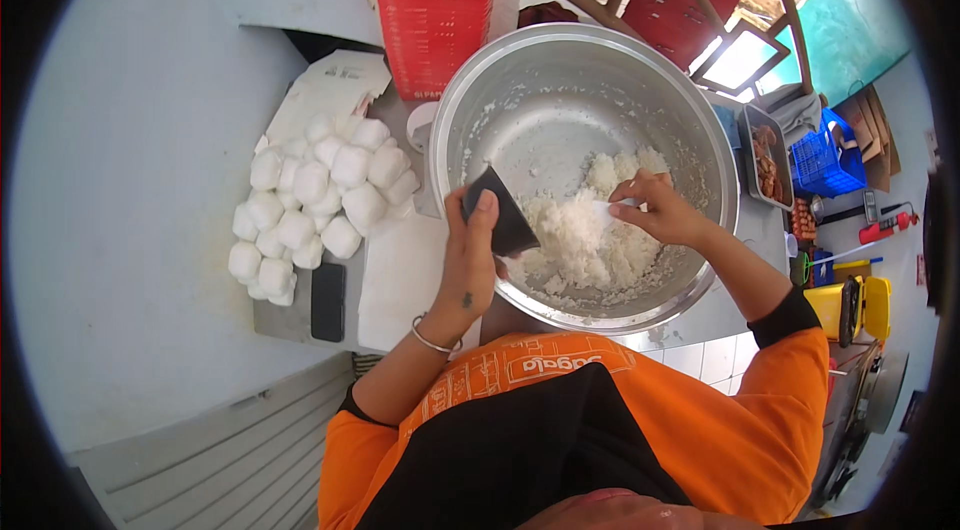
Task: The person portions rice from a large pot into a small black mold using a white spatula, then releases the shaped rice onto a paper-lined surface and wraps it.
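A large round metal basin [547,132] stands before me with a heap of white rice [630,260] in its near right part. My left hand [472,252] holds a small black cup [499,219], tilted over the basin's near left side. Inside the basin, my right hand [652,207] grips a white utensil [602,210], probably a rice scoop, whose lower end is at the rice. Several wrapped white bundles [311,181] are piled to the left. Beside my left forearm lies a stack of white paper sheets [397,275]. The inside of the cup is hidden.
A black phone [328,303] lies near the table's front left edge. Behind the basin stands a red printed box [439,12]. A metal tray [766,155] of brown food and a blue plastic basket [829,162] are to the right. The wall [135,192] bounds the left side.
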`<action>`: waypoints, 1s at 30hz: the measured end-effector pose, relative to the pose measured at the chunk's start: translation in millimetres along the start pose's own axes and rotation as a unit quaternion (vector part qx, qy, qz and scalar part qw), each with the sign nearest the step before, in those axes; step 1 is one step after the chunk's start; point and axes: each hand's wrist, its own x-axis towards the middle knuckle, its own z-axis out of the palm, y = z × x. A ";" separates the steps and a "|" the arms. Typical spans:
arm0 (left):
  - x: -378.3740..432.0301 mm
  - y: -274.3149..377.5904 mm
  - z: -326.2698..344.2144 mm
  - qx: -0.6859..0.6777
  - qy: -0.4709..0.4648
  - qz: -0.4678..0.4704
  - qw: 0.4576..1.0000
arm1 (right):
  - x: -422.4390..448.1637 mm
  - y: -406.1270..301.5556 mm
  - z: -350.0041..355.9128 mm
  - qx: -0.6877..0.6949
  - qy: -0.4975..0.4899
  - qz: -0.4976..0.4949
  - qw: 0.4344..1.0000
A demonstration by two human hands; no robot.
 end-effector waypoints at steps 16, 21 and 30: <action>44.0 -14.1 39.7 -0.125 -0.187 -0.223 0.948 | -58.5 -101.6 82.0 -0.344 0.427 0.034 0.836; 47.0 -14.8 22.8 -0.126 -0.187 -0.179 0.958 | -64.5 -65.4 43.6 -0.297 0.345 0.042 0.889; 40.0 -19.6 19.9 -0.229 -0.197 -0.185 0.935 | -71.7 -79.3 56.2 0.189 0.152 0.083 0.967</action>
